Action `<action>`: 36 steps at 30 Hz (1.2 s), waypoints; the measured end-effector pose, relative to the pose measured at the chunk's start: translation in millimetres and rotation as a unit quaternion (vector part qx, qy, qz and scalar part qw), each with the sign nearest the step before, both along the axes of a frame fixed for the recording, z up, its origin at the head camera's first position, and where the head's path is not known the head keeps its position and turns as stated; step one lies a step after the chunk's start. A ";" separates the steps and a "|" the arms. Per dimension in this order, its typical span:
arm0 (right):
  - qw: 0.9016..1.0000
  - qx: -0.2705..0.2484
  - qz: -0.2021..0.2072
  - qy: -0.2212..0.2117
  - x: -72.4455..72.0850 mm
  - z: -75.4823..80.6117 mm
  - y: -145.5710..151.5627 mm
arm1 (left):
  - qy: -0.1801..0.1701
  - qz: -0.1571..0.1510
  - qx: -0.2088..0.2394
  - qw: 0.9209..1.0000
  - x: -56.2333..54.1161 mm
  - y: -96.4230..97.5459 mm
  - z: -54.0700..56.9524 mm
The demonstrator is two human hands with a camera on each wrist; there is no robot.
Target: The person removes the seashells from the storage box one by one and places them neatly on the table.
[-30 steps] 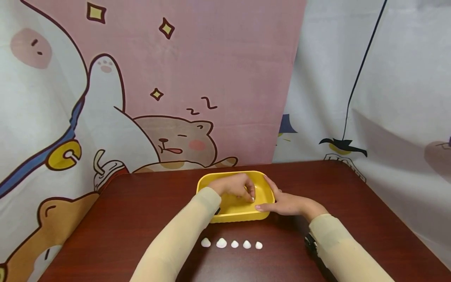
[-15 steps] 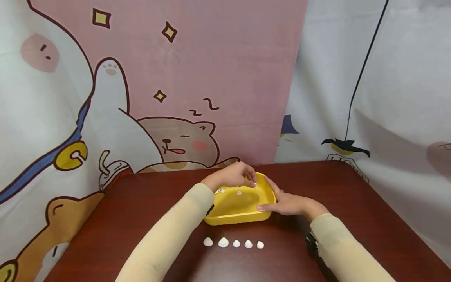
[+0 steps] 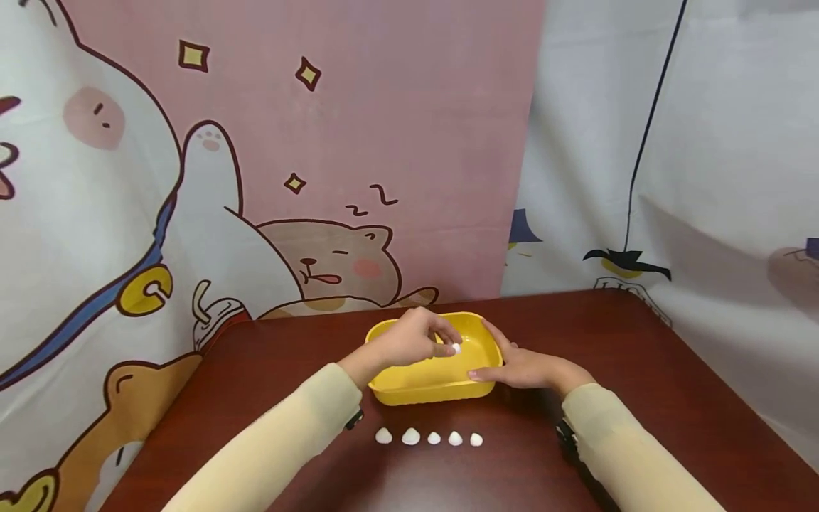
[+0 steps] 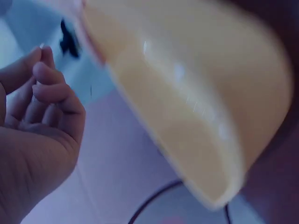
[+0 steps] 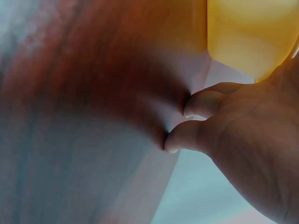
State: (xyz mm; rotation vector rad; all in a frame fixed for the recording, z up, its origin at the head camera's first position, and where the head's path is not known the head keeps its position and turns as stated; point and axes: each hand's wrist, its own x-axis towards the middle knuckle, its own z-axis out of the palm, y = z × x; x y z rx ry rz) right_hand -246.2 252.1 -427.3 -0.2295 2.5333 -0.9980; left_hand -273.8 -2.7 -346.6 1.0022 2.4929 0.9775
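My left hand point(image 3: 412, 338) pinches a small white seashell point(image 3: 456, 348) between thumb and fingertips, above the yellow plastic tub point(image 3: 435, 393). In the left wrist view the shell point(image 4: 42, 45) is a pale speck at the fingertips, with the other fingers curled in and the tub point(image 4: 177, 112) beside the hand. My right hand point(image 3: 527, 368) holds the tub's right end, thumb over the near rim and a finger along the far side. The right wrist view shows its lower fingertips down at the tabletop, next to the tub wall point(image 5: 252, 37).
A row of several white seashells point(image 3: 411, 436) lies on the dark red-brown table point(image 3: 288, 370), on the near side of the tub. Behind the table hangs a cartoon-printed cloth point(image 3: 409, 142), with a white cloth point(image 3: 589, 142) at the right.
My left hand lifted from inside the tub toward its far side, then came back left and nearer with the shell. White shells showed inside the tub half a second ago. The right hand stays put.
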 end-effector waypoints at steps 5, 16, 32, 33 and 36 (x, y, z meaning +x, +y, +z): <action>1.000 -0.001 0.004 0.021 -5.7 -0.5 -2.9 | -0.031 0.017 0.006 0.999 37.5 8.2 -29.8; 1.000 0.006 -0.004 0.019 -3.9 -2.4 -5.1 | 0.039 0.010 -0.079 0.996 94.3 36.9 -54.0; 1.000 0.001 -0.002 0.001 -1.2 1.3 -6.2 | 0.132 -0.004 -0.232 0.964 87.2 54.9 -74.1; 1.000 0.000 -0.002 0.001 -1.3 1.5 -6.2 | 0.139 -0.008 -0.236 0.962 87.3 55.1 -74.0; 1.000 0.004 -0.003 -0.003 -0.9 1.0 -5.8 | 0.159 -0.029 -0.242 0.957 87.2 55.6 -74.2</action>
